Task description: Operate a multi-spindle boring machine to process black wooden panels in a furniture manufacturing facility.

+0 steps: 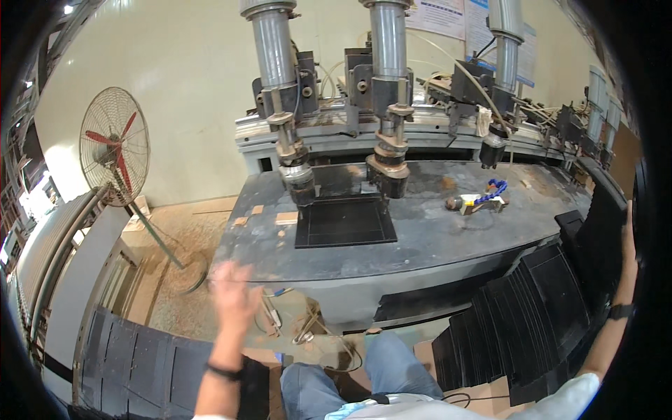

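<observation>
My left hand (234, 290) is raised near the front left edge of the machine table, blurred by motion. Its fingers look apart and nothing shows in them. Out at the far right, my right hand (628, 234) grips the outer edge of a black panel (603, 189) that stands tilted above a stack of similar black panels (518, 315); its fingertips are partly hidden. Another black panel (346, 222), rectangular with a marked border, lies flat on the table beneath two machine heads. Neither hand touches it.
Metal cylinders with heads (388, 164) hang above the dark table (427, 238). A blue jointed hose (495, 190) and small wood scraps (285, 218) lie on it. More dark panels (150, 364) are at lower left, near a standing fan (114, 147) and sawdust.
</observation>
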A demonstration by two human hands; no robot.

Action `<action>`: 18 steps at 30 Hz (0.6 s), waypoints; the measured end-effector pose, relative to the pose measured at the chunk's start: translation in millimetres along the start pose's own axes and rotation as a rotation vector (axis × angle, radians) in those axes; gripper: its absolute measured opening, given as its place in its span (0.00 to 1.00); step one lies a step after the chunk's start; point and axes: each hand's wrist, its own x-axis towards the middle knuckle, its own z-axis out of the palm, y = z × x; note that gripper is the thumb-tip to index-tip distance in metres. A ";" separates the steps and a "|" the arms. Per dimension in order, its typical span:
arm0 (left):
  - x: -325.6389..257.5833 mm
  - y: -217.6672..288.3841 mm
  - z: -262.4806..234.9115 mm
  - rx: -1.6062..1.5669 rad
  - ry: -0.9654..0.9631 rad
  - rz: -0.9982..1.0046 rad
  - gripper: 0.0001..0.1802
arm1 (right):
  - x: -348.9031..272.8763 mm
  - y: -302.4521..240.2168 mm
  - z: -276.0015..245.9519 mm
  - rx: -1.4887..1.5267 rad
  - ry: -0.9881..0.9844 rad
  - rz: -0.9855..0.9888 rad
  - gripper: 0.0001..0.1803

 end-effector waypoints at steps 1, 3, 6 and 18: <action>22.9 24.9 37.9 -0.162 -0.077 0.078 0.30 | 5.3 -53.5 -35.7 0.107 -0.067 -0.025 0.26; 58.2 68.8 111.8 -0.139 -0.240 0.185 0.36 | 15.8 -153.1 -132.4 0.334 -0.027 -0.123 0.22; 61.8 73.4 187.4 -0.048 -0.583 -0.035 0.48 | 39.1 -275.2 -214.6 0.787 0.032 -0.323 0.21; -61.2 69.0 49.7 -0.051 -0.172 0.291 0.24 | -95.5 -618.3 -194.9 1.305 -0.088 -0.668 0.19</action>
